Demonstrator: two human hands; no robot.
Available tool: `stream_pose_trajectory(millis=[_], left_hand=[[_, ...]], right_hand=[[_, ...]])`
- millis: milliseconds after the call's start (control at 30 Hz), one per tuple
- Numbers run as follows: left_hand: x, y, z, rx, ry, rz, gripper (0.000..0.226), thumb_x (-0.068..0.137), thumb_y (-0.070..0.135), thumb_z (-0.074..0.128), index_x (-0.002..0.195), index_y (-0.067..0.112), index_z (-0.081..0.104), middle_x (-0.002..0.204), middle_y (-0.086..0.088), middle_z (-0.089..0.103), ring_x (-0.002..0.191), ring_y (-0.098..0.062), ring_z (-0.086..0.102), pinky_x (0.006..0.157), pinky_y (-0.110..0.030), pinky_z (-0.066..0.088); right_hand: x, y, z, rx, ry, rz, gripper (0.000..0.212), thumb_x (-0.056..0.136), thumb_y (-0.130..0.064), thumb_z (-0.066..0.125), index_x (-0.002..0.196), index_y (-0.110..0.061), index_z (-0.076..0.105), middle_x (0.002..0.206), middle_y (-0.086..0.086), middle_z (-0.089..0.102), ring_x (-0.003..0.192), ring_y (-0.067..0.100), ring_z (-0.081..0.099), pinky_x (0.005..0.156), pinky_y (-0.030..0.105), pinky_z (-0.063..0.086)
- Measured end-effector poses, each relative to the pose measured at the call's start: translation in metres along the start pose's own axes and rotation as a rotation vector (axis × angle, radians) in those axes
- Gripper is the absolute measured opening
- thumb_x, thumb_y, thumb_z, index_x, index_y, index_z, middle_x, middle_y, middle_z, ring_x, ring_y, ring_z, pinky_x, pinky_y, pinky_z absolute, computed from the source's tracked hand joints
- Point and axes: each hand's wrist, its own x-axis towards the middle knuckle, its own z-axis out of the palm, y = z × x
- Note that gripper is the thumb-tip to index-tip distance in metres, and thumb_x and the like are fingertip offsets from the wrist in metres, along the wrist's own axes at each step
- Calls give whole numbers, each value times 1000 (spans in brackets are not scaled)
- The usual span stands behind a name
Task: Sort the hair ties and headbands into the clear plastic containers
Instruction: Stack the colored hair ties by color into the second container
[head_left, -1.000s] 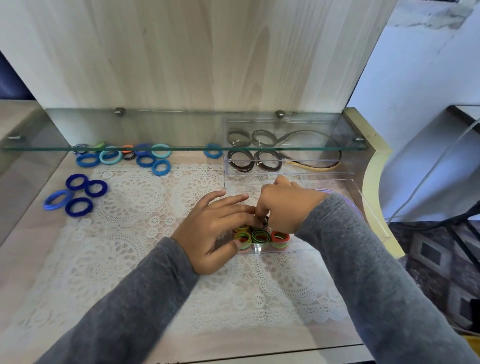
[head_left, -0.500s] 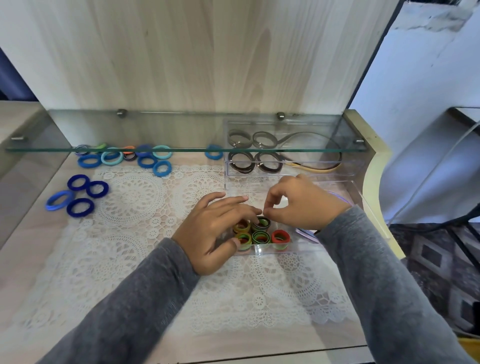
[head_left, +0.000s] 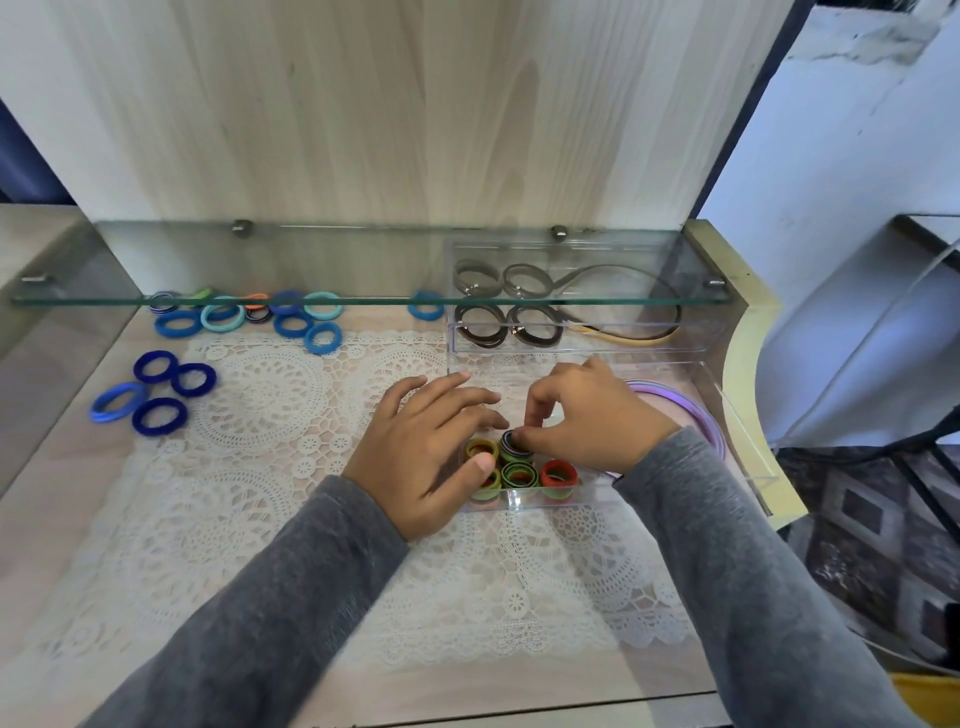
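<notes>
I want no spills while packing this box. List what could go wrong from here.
1. The right hand pinches a striped hair tie among ties standing on edge in the clear container; pushing it down may tip or pop out neighbours such as the red tie.
2. The right sleeve crosses over the purple headband; pulling back might drag it.

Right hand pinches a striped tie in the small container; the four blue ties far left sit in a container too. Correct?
No: the head view shows the four blue ties lying loose on the table. The right hand does pinch the striped tie in the small container.
</notes>
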Motion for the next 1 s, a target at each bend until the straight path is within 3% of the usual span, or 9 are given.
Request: stream_pose_trajectory(millis=[133, 300, 567, 833, 1000], left_hand=[[0, 0, 0, 12, -12, -3, 56, 93, 55, 16, 116, 32, 61, 133, 16, 53, 137, -11, 34, 111, -41, 20], [0, 0, 1, 8, -20, -3, 58, 93, 57, 13, 115, 32, 61, 133, 16, 53, 138, -12, 34, 110, -44, 21], [0, 0, 0, -6, -2, 4, 52, 93, 53, 19, 113, 32, 62, 131, 15, 54, 137, -12, 35, 110, -45, 23], [-1, 1, -1, -6, 8, -3, 50, 92, 51, 21, 112, 31, 63, 129, 14, 55, 136, -12, 36, 110, -43, 22], [-1, 2, -2, 15, 26, -29, 63, 94, 56, 8, 111, 32, 63, 130, 15, 54, 136, -13, 36, 111, -43, 20]], right_hand=[[0, 1, 4, 4, 7, 3, 25, 82, -55, 56, 69, -34, 58, 95, -6, 58, 102, 20, 44, 97, 44, 37], [-3, 1, 1, 17, 41, 57, 44, 92, -52, 43, 80, -22, 73, 98, -2, 62, 107, 22, 39, 94, 43, 36], [-4, 0, 1, 38, 157, 79, 58, 93, -58, 36, 62, -25, 72, 88, -4, 65, 105, 19, 45, 96, 45, 35], [-1, 1, 3, 41, 170, 69, 65, 94, -61, 29, 59, -24, 71, 89, -5, 64, 107, 20, 45, 98, 47, 34], [-1, -1, 4, 25, 191, 66, 68, 95, -59, 22, 66, -24, 72, 95, -3, 63, 107, 22, 45, 97, 47, 33]])
